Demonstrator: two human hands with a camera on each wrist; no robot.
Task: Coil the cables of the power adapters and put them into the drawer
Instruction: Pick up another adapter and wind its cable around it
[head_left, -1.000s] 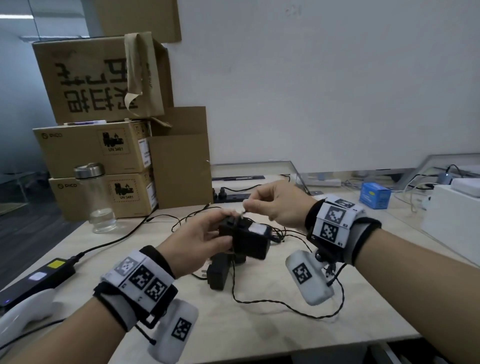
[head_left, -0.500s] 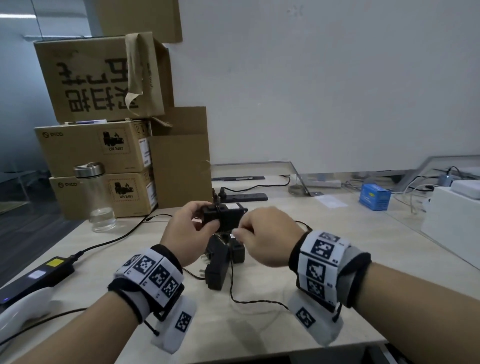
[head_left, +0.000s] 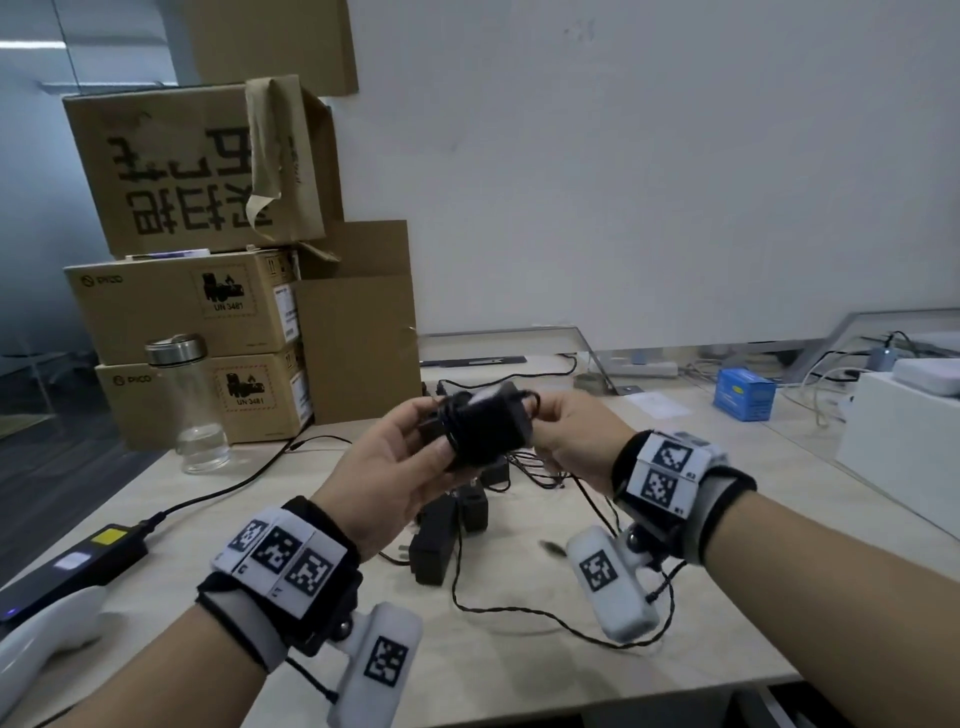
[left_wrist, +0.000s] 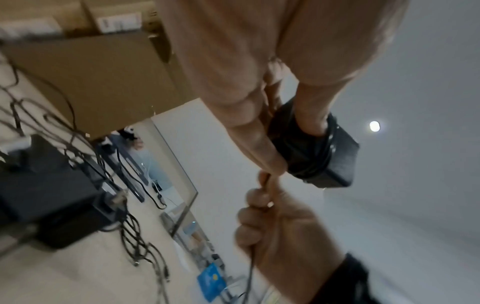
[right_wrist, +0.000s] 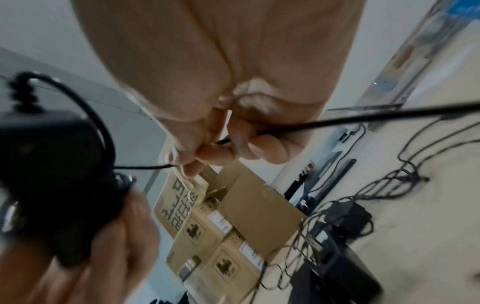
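Note:
A black power adapter (head_left: 488, 431) is held above the desk (head_left: 519, 665) in my left hand (head_left: 400, 467), with several turns of its thin black cable wound round the body. The left wrist view shows the same adapter (left_wrist: 332, 156) with the wraps across it. My right hand (head_left: 576, 441) pinches the cable (right_wrist: 337, 123) just right of the adapter; the loose end (head_left: 597, 623) trails down over the desk. More black adapters (head_left: 441, 535) lie in a tangle of cables below my hands. No drawer is in view.
Stacked cardboard boxes (head_left: 208, 312) stand at the back left, with a glass bottle (head_left: 189, 405) in front. A black power brick (head_left: 72, 566) and a white object (head_left: 36, 634) lie at the left edge. A blue box (head_left: 743, 395) and a white box (head_left: 904, 441) sit on the right.
Both hands have lifted the adapter higher off the desk. My right hand has come round to the adapter's right side, drawing the cable over it, and the slack on the desk has shifted.

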